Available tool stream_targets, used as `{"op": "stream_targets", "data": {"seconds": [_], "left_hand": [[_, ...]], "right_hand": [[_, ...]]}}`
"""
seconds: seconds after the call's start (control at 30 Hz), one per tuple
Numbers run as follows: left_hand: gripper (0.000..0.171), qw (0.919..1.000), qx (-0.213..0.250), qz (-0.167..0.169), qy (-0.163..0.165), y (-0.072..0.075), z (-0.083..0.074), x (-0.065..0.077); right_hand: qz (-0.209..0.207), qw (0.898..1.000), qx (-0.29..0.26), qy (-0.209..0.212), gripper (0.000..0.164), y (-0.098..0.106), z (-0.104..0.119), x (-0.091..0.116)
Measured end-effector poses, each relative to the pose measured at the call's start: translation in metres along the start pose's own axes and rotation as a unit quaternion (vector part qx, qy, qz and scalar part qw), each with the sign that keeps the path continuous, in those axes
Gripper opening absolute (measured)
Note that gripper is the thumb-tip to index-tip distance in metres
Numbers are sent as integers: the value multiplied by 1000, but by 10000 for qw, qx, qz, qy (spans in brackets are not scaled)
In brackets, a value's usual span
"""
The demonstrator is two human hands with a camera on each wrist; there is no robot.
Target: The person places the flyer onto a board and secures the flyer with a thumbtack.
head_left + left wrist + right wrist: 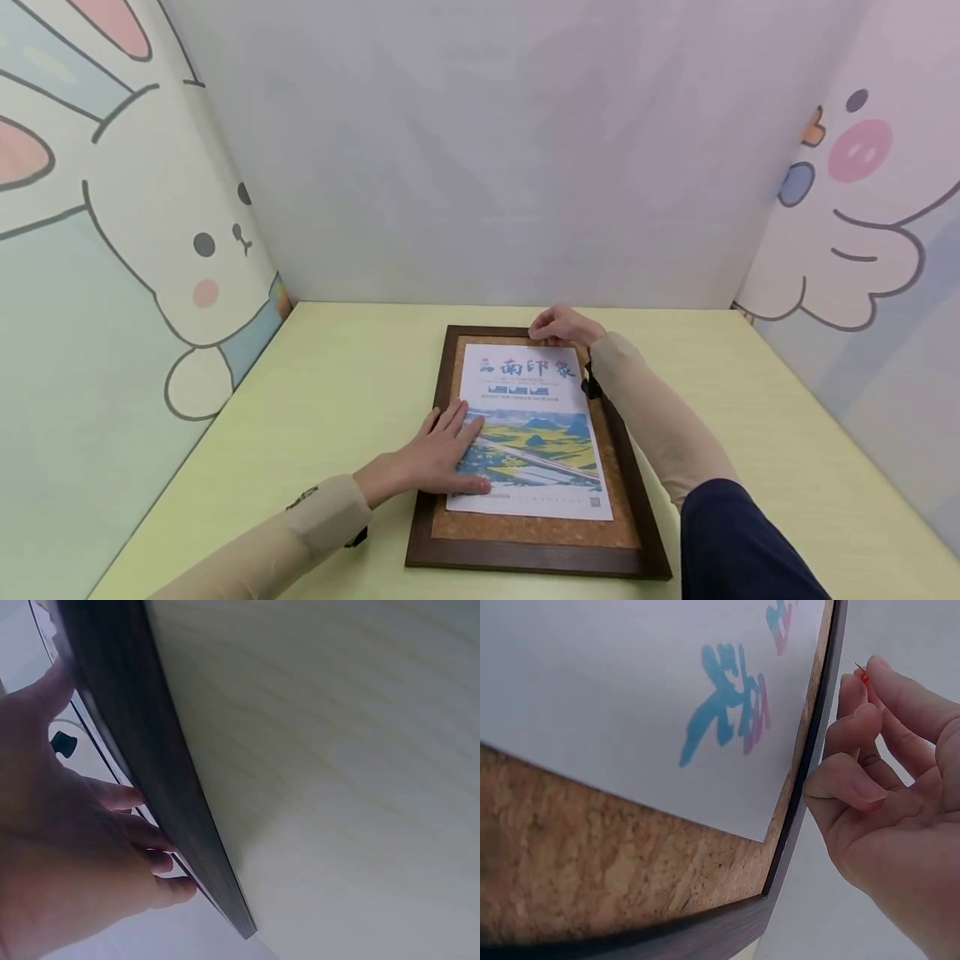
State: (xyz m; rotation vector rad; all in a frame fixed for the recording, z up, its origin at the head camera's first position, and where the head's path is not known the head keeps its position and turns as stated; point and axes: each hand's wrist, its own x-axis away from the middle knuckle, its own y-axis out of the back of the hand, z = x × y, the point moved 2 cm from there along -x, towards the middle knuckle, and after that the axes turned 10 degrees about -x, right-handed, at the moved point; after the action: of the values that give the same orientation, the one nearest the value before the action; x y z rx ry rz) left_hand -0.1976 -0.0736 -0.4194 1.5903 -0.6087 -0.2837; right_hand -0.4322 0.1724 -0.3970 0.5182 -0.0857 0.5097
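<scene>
A framed cork board [525, 527] with a dark brown wooden frame [536, 557] lies on the table. On the cork sits a white poster [525, 396] with blue lettering above and a landscape picture below. My left hand [438, 458] rests on the poster's left side, fingers spread and straight. The left wrist view shows the same hand [75, 832] reaching over the frame's edge. Above the board's top right part is my right hand [564, 325]. In the right wrist view, its thumb and index finger pinch a red pushpin [865, 677], metal point outward, near the poster's corner.
The pale yellow-green table [352, 367] extends on both sides of the board. A plain grey-white wall [480, 167] stands behind it. Side panels carry a cartoon rabbit [172, 275] on the left and another cartoon figure [855, 242] on the right.
</scene>
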Motion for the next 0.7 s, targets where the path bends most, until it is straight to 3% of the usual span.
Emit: {"op": "stream_targets", "data": {"seconds": [0.7], "left_hand": [[97, 10000, -2, 35, 32, 4, -2, 1]], "right_hand": [[-120, 9928, 1167, 224, 11, -10, -4, -7]]}}
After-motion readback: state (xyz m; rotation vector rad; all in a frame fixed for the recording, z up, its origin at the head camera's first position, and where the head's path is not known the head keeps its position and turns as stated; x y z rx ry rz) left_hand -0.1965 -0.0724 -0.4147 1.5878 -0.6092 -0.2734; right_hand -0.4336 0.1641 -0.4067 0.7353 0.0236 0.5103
